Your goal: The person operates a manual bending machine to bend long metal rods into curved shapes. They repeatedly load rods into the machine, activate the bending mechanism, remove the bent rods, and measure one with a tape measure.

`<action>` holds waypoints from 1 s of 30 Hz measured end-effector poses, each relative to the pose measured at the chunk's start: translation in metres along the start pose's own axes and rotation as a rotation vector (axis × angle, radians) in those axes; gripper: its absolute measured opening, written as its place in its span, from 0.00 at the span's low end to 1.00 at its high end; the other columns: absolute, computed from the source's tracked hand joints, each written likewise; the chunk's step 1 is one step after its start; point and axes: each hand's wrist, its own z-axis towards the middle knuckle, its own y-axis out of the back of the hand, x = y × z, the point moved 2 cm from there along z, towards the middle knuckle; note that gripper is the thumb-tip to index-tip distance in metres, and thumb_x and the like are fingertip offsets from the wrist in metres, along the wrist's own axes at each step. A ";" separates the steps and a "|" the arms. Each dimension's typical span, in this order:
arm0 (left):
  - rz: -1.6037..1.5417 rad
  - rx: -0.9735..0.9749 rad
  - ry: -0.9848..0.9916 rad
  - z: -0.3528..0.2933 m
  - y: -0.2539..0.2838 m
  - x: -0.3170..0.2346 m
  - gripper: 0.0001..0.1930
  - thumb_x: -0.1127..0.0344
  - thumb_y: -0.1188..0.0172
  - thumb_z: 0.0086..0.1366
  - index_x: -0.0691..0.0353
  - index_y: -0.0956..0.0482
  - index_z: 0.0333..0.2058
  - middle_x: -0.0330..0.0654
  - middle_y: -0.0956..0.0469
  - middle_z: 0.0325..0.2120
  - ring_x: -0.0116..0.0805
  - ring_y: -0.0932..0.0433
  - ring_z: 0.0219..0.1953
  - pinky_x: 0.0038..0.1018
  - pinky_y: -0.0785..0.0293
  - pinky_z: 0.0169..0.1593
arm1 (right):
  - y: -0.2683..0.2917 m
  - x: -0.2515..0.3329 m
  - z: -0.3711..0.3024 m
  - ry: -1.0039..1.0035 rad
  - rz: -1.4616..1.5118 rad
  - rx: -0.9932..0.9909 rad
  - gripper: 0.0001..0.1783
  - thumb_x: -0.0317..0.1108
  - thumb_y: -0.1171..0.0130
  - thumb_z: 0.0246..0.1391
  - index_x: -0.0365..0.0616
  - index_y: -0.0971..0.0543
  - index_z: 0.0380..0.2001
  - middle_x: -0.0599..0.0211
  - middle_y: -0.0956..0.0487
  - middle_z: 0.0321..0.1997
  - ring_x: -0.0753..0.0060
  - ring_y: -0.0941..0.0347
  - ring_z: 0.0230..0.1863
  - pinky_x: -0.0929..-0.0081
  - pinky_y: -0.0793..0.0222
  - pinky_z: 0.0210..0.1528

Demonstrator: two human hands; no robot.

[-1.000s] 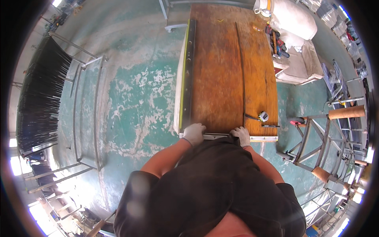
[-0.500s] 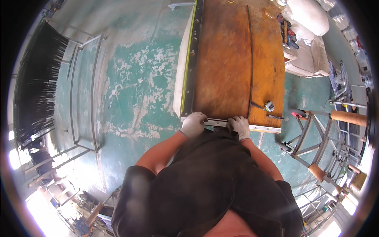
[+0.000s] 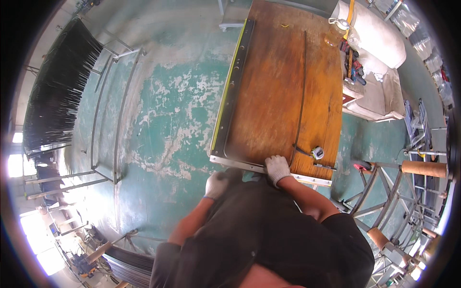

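Observation:
My right hand (image 3: pixel 278 169), in a whitish work glove, is closed over the pale metal strip (image 3: pixel 240 164) along the near edge of a worn wooden table (image 3: pixel 269 86). My left hand (image 3: pixel 215 185), gloved too, is off the table, low beside my dark shirt; its fingers are blurred and partly hidden. Along the table's left side lies a dark bar with holes (image 3: pixel 234 81) and a yellow-green outer edge. A thin dark line or rod (image 3: pixel 303 86) runs lengthwise over the boards. Right of my right hand are a tape measure (image 3: pixel 317 152) and a pen-like dark stick (image 3: pixel 325 166).
To the right stand a light armchair (image 3: pixel 374 96) with tools on it and a metal frame with brown rollers (image 3: pixel 422 168). A rack of black strips (image 3: pixel 57 91) and a low metal frame (image 3: pixel 117 120) are left, on the worn green floor (image 3: pixel 168 115).
My left hand has let go of the table's near edge and moved down and left toward my body. My right hand stays at the edge. The view has shifted and turned slightly.

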 end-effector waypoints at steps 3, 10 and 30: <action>-0.090 -0.036 0.104 -0.023 -0.005 0.007 0.14 0.65 0.36 0.60 0.63 0.10 0.42 0.47 0.10 0.39 0.37 0.12 0.44 0.33 0.19 0.53 | 0.009 -0.003 -0.019 0.043 0.103 -0.136 0.10 0.42 0.37 0.59 0.47 0.17 0.34 0.57 0.16 0.38 0.51 0.19 0.46 0.53 0.25 0.50; -0.183 -0.060 0.146 -0.029 0.010 0.001 0.15 0.65 0.36 0.61 0.66 0.11 0.43 0.48 0.10 0.40 0.36 0.12 0.45 0.32 0.19 0.53 | 0.059 -0.048 -0.046 -0.214 0.192 -0.320 0.14 0.45 0.29 0.53 0.54 0.16 0.40 0.59 0.17 0.44 0.49 0.23 0.50 0.49 0.29 0.54; -1.069 0.523 0.118 0.024 0.210 0.036 0.24 0.55 0.48 0.81 0.66 0.30 0.65 0.53 0.22 0.57 0.51 0.19 0.53 0.48 0.21 0.60 | 0.121 0.093 0.016 -0.324 1.579 -0.668 0.16 0.34 0.34 0.69 0.33 0.16 0.52 0.59 0.14 0.49 0.68 0.16 0.47 0.69 0.17 0.51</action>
